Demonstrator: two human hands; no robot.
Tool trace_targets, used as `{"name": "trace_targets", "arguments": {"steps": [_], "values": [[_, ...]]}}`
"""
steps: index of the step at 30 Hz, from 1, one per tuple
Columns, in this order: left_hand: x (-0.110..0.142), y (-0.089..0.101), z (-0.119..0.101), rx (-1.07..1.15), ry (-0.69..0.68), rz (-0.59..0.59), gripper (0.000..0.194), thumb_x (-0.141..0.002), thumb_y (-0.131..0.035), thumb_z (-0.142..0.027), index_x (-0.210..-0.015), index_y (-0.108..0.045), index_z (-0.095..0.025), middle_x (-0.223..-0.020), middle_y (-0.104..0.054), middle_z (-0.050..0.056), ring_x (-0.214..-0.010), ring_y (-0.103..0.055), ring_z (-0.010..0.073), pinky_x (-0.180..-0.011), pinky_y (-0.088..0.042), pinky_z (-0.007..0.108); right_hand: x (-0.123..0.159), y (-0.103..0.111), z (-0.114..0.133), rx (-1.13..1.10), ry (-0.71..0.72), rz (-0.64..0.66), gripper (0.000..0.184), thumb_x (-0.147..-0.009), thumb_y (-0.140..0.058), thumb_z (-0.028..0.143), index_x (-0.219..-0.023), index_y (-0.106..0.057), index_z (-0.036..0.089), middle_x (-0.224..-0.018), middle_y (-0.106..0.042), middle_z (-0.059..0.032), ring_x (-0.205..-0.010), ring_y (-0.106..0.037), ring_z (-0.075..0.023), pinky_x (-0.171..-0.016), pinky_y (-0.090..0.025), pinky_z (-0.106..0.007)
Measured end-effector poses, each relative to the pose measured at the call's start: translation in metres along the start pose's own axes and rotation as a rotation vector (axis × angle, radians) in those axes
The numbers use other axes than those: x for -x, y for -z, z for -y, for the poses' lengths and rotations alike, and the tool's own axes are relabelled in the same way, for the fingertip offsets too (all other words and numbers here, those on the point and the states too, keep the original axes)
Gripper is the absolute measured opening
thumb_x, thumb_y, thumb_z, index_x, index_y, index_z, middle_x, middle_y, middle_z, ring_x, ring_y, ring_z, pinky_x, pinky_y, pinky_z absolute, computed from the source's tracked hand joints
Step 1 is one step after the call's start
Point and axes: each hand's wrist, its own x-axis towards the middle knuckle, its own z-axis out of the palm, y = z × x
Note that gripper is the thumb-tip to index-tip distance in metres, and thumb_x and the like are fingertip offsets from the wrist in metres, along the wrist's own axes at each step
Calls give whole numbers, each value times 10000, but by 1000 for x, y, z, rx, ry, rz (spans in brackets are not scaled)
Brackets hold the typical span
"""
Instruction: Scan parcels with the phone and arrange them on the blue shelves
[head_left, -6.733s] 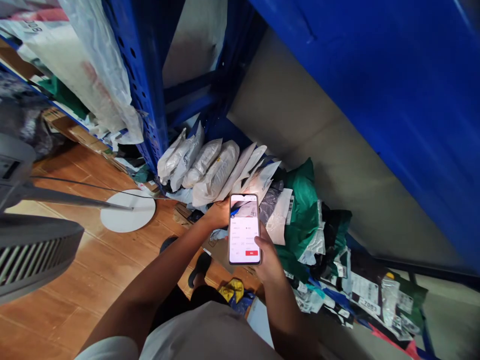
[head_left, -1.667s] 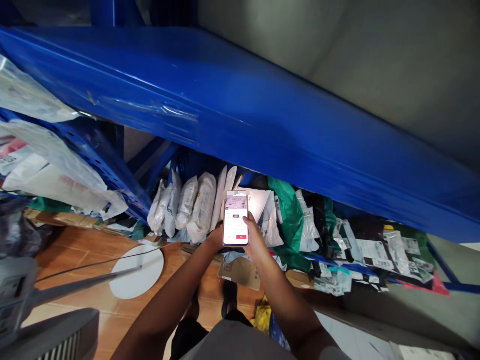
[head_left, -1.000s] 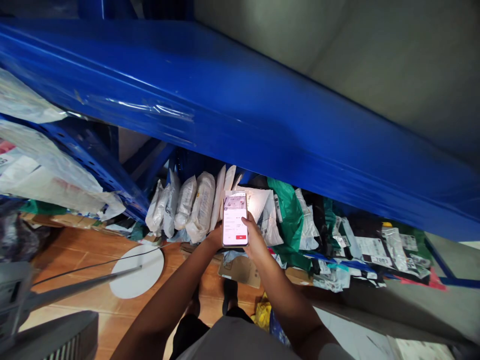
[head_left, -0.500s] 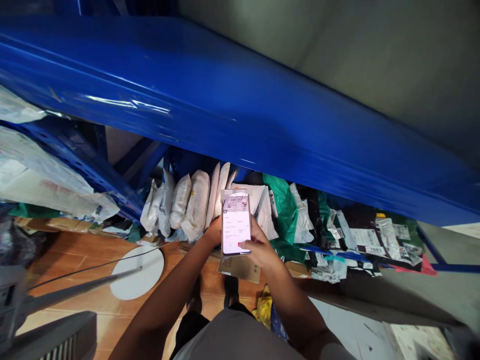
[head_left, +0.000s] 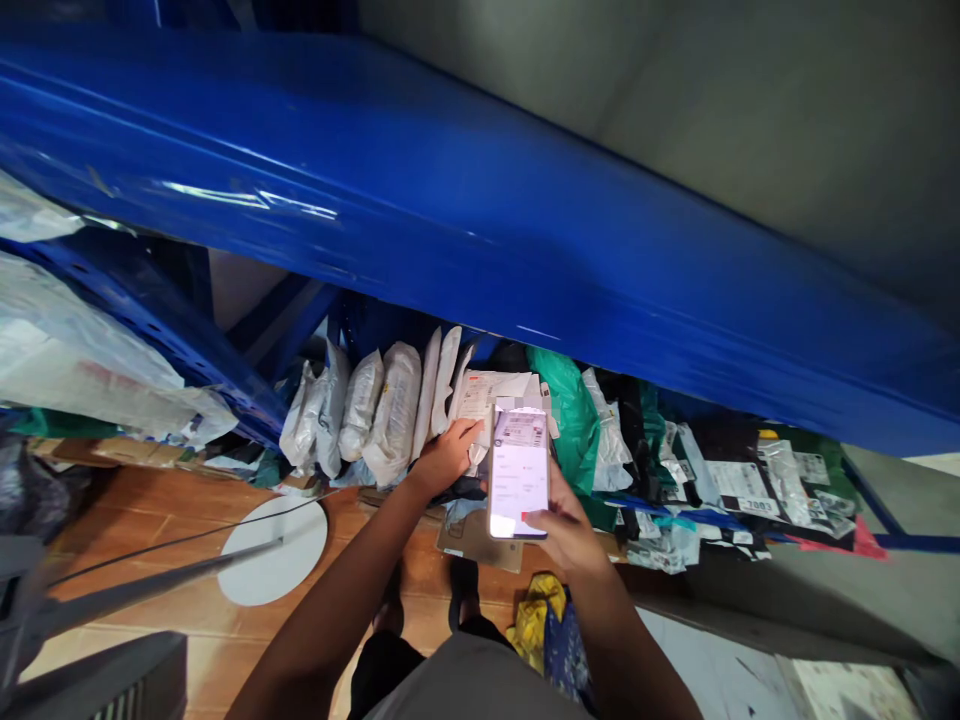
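Observation:
My right hand (head_left: 566, 520) holds a phone (head_left: 517, 500) upright, its thumb over a red spot low on the lit screen. A label picture shows at the top of the screen, above white fields with text too small to read. To the left of the phone, my left hand (head_left: 448, 455) has its fingers stretched out against a white parcel (head_left: 491, 385) with a printed label. The phone hides part of that parcel. White plastic mailers (head_left: 397, 405) stand in a row to the left, and a green bag parcel (head_left: 570, 410) stands to the right.
A wide blue shelf beam (head_left: 450, 220) crosses above the parcels. Dark and silver parcels (head_left: 739, 480) fill the shelf's right side. A brown cardboard box (head_left: 480, 540) sits below the phone. On the floor are a round white base (head_left: 281, 560) with a pole and a yellow bag (head_left: 540, 610).
The phone and my right hand have moved right and slightly down. My left hand has shifted a little right and up, its fingers now visible against the white parcel, whose label is more exposed.

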Motion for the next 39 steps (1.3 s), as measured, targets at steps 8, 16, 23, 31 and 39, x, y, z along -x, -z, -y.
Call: {"name": "trace_targets", "arguments": {"steps": [8, 16, 23, 31, 39], "values": [[3, -2, -1, 17, 12, -63, 603, -865, -435, -79, -1444, -362, -229, -1396, -468, 67, -1257, -438, 184, -1047, -380, 301, 3, 22, -6, 15, -42, -158, 854, -551, -711, 51, -1340, -490, 290, -1112, -744, -66, -983, -708, -317, -865, -541, -465], [2, -4, -1, 42, 29, -60, 599, -857, -429, -83, -1436, -364, -224, -1377, -477, 69, -1245, -460, 189, -950, -444, 256, 2, 18, -8, 25, -24, -176, 856, -566, -699, 69, -1358, -459, 285, -1088, -751, -62, -940, -720, -302, -815, -559, -442], [-6, -4, -13, -6, 226, -35, 582, -862, -441, -168, -1431, -320, -200, -1407, -402, 140, -1095, -574, 231, -800, -496, 282, 2, 25, -11, -79, -8, -201, 711, -542, -656, 120, -1229, -585, 288, -1079, -751, -34, -941, -709, -281, -792, -562, -413], [-34, -12, -22, -58, 389, -1, 603, -919, -421, -284, -1453, -243, -67, -1427, -387, 251, -1201, -536, 281, -906, -476, 324, -14, 36, -43, -275, 32, -57, 663, -616, -614, 215, -1271, -537, 285, -1068, -745, -40, -1020, -684, -309, -893, -520, -510], [-46, -1, -16, -152, 415, 158, 357, -952, -432, -314, -1164, -588, -74, -991, -679, 158, -916, -665, 205, -799, -515, 309, -50, 36, -105, -449, 161, -147, 548, -668, -583, 232, -1213, -564, 297, -1140, -721, 4, -1040, -668, -242, -917, -515, -441]]}}
